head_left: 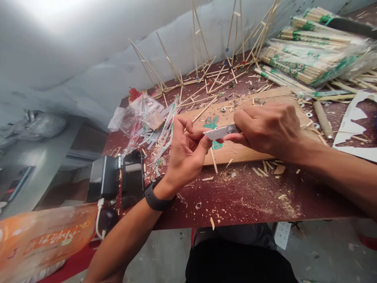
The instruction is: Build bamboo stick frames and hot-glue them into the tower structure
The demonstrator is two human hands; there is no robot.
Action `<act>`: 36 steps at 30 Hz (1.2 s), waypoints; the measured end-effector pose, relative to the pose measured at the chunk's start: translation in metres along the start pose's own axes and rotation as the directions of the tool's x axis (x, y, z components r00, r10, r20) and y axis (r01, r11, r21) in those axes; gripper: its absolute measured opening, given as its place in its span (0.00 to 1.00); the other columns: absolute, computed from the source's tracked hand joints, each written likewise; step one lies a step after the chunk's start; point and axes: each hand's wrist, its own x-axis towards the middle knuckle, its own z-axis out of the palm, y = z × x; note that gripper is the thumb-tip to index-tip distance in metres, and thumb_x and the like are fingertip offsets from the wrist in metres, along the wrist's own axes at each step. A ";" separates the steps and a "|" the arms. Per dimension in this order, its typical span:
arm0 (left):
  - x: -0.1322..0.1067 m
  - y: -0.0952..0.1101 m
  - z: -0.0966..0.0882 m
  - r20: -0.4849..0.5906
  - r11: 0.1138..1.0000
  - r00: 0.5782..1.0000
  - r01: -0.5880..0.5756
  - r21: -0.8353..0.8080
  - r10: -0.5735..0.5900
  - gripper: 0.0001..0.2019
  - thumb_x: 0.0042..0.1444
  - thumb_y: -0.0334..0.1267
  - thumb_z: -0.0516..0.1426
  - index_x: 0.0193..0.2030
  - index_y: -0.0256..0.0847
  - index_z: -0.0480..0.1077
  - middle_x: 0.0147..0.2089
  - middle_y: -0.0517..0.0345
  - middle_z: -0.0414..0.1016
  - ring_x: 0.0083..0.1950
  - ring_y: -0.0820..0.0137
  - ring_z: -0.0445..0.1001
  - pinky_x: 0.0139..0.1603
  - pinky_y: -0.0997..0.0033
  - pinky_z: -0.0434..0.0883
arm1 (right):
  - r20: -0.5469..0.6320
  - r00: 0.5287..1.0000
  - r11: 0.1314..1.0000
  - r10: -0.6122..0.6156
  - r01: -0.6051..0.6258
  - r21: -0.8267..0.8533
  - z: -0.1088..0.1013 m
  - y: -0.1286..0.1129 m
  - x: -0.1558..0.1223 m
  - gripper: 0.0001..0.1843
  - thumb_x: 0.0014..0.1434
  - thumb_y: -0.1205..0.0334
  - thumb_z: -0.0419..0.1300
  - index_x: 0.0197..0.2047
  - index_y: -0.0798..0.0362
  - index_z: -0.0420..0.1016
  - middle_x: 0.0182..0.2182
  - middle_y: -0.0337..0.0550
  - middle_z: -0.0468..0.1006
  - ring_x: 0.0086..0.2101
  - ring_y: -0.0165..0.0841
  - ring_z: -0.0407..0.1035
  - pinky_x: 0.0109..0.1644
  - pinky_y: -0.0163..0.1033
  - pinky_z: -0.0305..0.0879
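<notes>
My right hand point(262, 127) is closed around a utility knife point(232, 129), its blade out and pointing left. Close to the blade's tip, my left hand point(188, 147) has thumb and fingers pinched together; whatever lies between them is too hidden to make out. A thin wooden stick point(214, 161) shows just below the left thumb, and I cannot tell whether the hand touches it. Another stick point(204, 110) runs behind the left fingers. Both hands are above a wooden board point(253, 151) with a green printed figure point(217, 145) on it.
Stick frames point(203, 51) joined with small coloured pieces stand along the wall. Wrapped chopstick packs point(312, 55) are piled at back right. Plastic wrappers point(147, 114), a black charger box point(103, 179) and an orange bag point(50, 236) are on the left. Shavings litter the dark red table point(235, 200).
</notes>
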 end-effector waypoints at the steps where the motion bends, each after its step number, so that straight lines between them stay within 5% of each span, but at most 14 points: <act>1: 0.001 0.000 -0.001 -0.001 1.000 1.000 0.019 -0.011 -0.019 0.27 0.68 0.49 0.68 0.42 0.49 0.49 0.32 0.67 0.80 0.25 0.76 0.72 0.26 0.73 0.71 | 0.001 1.000 1.000 0.008 -0.008 -0.009 0.001 0.002 0.001 0.51 0.72 0.22 0.30 0.33 0.53 0.77 0.24 0.47 0.74 0.22 0.31 0.55 0.31 0.42 0.37; 10: 0.009 -0.010 -0.006 -0.013 0.981 0.990 0.137 -0.137 -0.140 0.29 0.65 0.42 0.70 0.42 0.50 0.48 0.32 0.69 0.79 0.21 0.80 0.61 0.22 0.74 0.60 | 0.068 0.998 0.989 0.016 -0.006 -0.146 0.007 0.003 0.016 0.51 0.71 0.20 0.33 0.37 0.55 0.80 0.26 0.49 0.76 0.24 0.32 0.57 0.32 0.42 0.41; 13: 0.007 -0.006 -0.012 -0.016 0.980 0.988 0.150 -0.133 -0.153 0.27 0.65 0.40 0.69 0.43 0.50 0.49 0.32 0.69 0.78 0.20 0.80 0.60 0.22 0.73 0.61 | 0.068 0.983 0.968 0.170 -0.154 -0.199 0.003 0.028 0.022 0.56 0.73 0.22 0.29 0.38 0.60 0.82 0.24 0.49 0.76 0.21 0.26 0.51 0.32 0.43 0.41; 16: 0.006 -0.001 -0.021 -0.048 0.989 0.992 0.108 -0.098 -0.113 0.27 0.66 0.42 0.70 0.43 0.50 0.50 0.35 0.67 0.83 0.20 0.79 0.62 0.22 0.72 0.62 | -0.124 0.840 0.783 0.527 -0.538 -0.312 -0.007 0.066 0.023 0.63 0.74 0.26 0.22 0.38 0.68 0.84 0.20 0.52 0.73 0.19 0.24 0.44 0.30 0.45 0.42; 18: 0.007 0.000 -0.024 -0.067 0.995 0.996 0.057 -0.082 -0.062 0.28 0.66 0.44 0.71 0.43 0.50 0.49 0.34 0.66 0.84 0.23 0.77 0.70 0.23 0.74 0.64 | -0.231 0.747 0.675 0.623 -0.663 -0.323 -0.011 0.074 0.019 0.64 0.70 0.20 0.26 0.40 0.68 0.85 0.22 0.56 0.75 0.21 0.27 0.49 0.32 0.46 0.41; 20: 0.009 -0.001 -0.023 -0.064 0.998 0.998 0.009 -0.060 -0.013 0.29 0.65 0.45 0.71 0.42 0.50 0.50 0.34 0.67 0.84 0.28 0.75 0.78 0.26 0.75 0.70 | -0.144 0.863 0.829 0.484 -0.505 -0.242 -0.011 0.061 0.013 0.62 0.69 0.20 0.24 0.34 0.63 0.82 0.20 0.50 0.71 0.20 0.27 0.52 0.32 0.46 0.40; 22: 0.009 -0.004 -0.018 -0.045 0.998 0.998 -0.045 -0.031 0.044 0.29 0.65 0.45 0.71 0.42 0.50 0.50 0.36 0.67 0.85 0.30 0.75 0.81 0.30 0.75 0.76 | -0.096 0.984 0.985 0.151 -0.158 -0.071 -0.008 0.033 0.007 0.59 0.72 0.24 0.22 0.34 0.60 0.80 0.21 0.46 0.71 0.21 0.27 0.53 0.30 0.42 0.40; 26: 0.006 -0.004 -0.008 0.007 0.989 0.989 -0.146 0.011 0.146 0.25 0.68 0.40 0.69 0.44 0.49 0.51 0.40 0.65 0.87 0.36 0.73 0.86 0.40 0.72 0.83 | -0.120 0.969 0.974 -0.215 0.221 0.040 -0.005 -0.012 -0.002 0.47 0.78 0.32 0.32 0.34 0.55 0.78 0.22 0.43 0.70 0.22 0.30 0.53 0.29 0.39 0.41; 31: 0.002 0.002 -0.006 0.050 0.981 0.980 -0.192 0.006 0.192 0.24 0.68 0.36 0.69 0.45 0.49 0.53 0.39 0.66 0.87 0.40 0.74 0.88 0.46 0.71 0.85 | -0.055 0.973 0.969 -0.222 0.227 0.100 -0.004 -0.008 -0.003 0.43 0.78 0.31 0.36 0.35 0.54 0.78 0.23 0.42 0.70 0.23 0.31 0.54 0.29 0.39 0.40; 36: 0.000 0.003 -0.007 0.063 0.988 0.986 -0.154 0.022 0.152 0.25 0.67 0.37 0.70 0.45 0.50 0.53 0.36 0.69 0.85 0.32 0.76 0.82 0.40 0.71 0.83 | -0.038 0.989 0.985 -0.143 0.146 0.088 -0.006 -0.008 -0.003 0.47 0.76 0.28 0.32 0.35 0.54 0.79 0.22 0.42 0.68 0.22 0.31 0.53 0.29 0.41 0.40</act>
